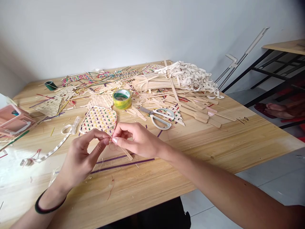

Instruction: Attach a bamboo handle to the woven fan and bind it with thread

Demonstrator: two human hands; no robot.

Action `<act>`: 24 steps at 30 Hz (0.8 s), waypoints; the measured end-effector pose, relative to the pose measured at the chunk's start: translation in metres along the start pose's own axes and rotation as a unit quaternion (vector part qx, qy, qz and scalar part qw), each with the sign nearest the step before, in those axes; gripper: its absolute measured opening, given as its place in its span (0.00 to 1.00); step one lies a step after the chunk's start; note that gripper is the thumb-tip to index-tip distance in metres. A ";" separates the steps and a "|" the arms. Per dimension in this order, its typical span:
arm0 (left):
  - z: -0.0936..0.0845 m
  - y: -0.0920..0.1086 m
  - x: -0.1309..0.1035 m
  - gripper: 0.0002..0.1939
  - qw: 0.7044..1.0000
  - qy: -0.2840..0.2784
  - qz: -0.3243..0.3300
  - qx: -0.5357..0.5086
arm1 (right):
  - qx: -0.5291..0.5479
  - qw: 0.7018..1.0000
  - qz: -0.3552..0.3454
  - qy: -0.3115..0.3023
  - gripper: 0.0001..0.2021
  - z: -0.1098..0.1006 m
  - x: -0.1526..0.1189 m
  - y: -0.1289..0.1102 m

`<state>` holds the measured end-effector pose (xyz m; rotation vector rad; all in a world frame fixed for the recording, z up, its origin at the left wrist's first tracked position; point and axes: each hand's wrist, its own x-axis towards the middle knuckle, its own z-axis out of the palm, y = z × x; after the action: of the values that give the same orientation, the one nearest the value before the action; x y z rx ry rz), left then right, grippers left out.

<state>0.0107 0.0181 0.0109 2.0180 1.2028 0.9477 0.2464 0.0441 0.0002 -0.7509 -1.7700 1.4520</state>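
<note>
A small woven panel (97, 119) with coloured strips and a white binding on its edge lies flat in front of me. My left hand (82, 156) pinches thumb against forefinger at its lower right corner. There my right hand (137, 139) meets it, fingertips also pressed together. Fine red thread runs along the panel's right edge into both pinches, and a thin loop hangs below; the exact grip is partly hidden by the fingers. Just beyond my right hand are white-handled scissors (164, 113) and a roll of yellow-green tape (122, 99).
White ribbon (190, 76) is heaped at the back right, above wooden strips (197, 111). Woven scraps (51, 105) and a green spool (50, 85) lie to the left, near a pink box (15, 119). Purple strips (124, 165) lie before me. Another person's foot (276, 108) shows at right.
</note>
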 end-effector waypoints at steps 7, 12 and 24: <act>0.000 0.001 0.000 0.08 1.000 -0.003 -0.001 0.000 | 0.001 1.000 0.006 -0.002 0.11 0.000 0.000 -0.001; -0.001 0.000 -0.001 0.07 1.000 -0.007 -0.001 -0.005 | 0.007 1.000 0.006 -0.001 0.11 0.000 0.000 0.000; -0.001 -0.002 0.000 0.08 1.000 -0.002 -0.007 -0.001 | 0.006 1.000 0.002 0.003 0.11 -0.001 0.000 -0.001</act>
<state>0.0092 0.0185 0.0096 2.0062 1.2117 0.9379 0.2468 0.0445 0.0010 -0.7514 -1.7544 1.4600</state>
